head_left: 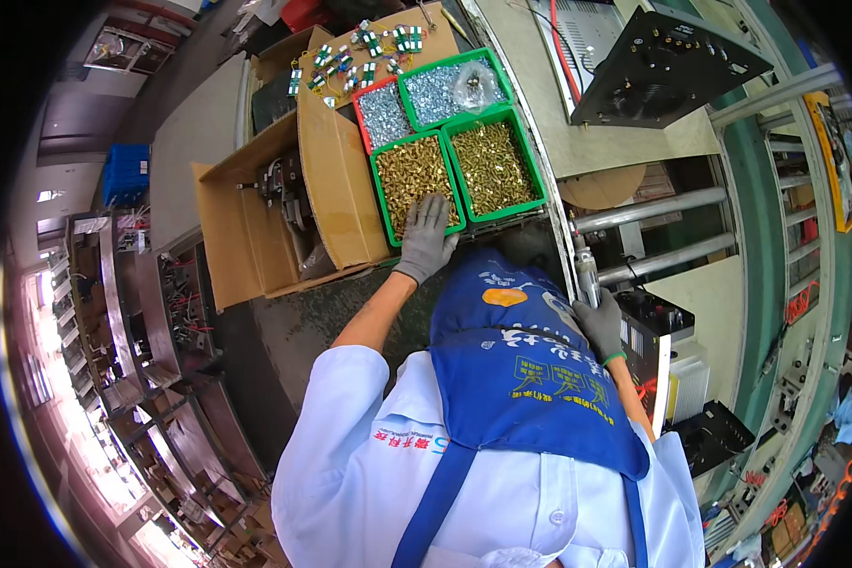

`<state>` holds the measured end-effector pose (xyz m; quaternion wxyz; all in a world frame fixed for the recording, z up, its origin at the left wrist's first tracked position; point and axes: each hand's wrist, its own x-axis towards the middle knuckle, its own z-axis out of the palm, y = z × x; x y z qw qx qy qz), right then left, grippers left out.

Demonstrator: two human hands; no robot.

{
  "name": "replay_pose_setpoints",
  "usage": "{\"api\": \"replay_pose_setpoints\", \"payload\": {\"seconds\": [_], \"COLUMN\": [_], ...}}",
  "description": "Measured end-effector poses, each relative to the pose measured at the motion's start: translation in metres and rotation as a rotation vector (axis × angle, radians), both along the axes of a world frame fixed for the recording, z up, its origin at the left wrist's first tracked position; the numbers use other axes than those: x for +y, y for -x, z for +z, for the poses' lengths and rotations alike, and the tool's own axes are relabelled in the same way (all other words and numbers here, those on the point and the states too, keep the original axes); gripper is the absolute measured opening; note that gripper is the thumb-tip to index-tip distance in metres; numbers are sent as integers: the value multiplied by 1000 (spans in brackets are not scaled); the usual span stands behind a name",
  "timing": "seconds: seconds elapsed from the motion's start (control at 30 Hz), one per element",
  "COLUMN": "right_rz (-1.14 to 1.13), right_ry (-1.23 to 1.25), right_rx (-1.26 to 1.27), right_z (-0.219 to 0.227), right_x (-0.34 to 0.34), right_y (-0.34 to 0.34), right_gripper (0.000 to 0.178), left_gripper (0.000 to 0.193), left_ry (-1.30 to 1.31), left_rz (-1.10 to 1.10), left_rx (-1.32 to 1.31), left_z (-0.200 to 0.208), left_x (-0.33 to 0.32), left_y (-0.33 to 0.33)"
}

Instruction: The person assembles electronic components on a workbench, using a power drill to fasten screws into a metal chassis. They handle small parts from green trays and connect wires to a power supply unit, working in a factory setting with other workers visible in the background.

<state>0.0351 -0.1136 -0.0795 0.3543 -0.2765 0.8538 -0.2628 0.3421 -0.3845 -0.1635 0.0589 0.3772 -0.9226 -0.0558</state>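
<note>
My left hand (427,241), in a grey glove, reaches over the near edge of a green bin (381,204) of small brass-coloured fasteners (412,175). Its fingers are stretched out over them, and the fingertips meet the pile. Down at my right side, my right hand (600,325), gloved in grey too, is closed round a silver cylindrical hand tool (587,273) that looks like a power screwdriver. The tool points away from me, beside the metal edge of the line; part of the grip is hidden.
Beside it are a second green bin (537,180) of brass-coloured fasteners, a green bin (509,80) and a red bin (360,112) of silver hardware. An open cardboard box (341,180) stands left. A black fan panel (667,76) and metal rollers (658,208) lie right.
</note>
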Motion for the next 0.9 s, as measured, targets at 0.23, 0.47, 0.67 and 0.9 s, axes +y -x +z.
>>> {"api": "replay_pose_setpoints", "payload": {"seconds": [0.23, 0.47, 0.67, 0.9], "right_rz": [34, 59, 70, 93], "right_ry": [-13, -17, -34, -11], "right_rx": [6, 0, 10, 18], "right_z": [-2, 0, 3, 3], "right_x": [-2, -5, -10, -10], "right_y": [-2, -4, -6, -6], "right_gripper": [43, 42, 43, 45], "left_gripper": [80, 83, 84, 86], "left_ry": [47, -75, -66, -5], "left_rz": [434, 450, 425, 441], "left_rx": [98, 232, 187, 62], "left_z": [-26, -41, -42, -41], "left_x": [-26, 3, 32, 42], "left_y": [-21, -29, -31, -34]}}
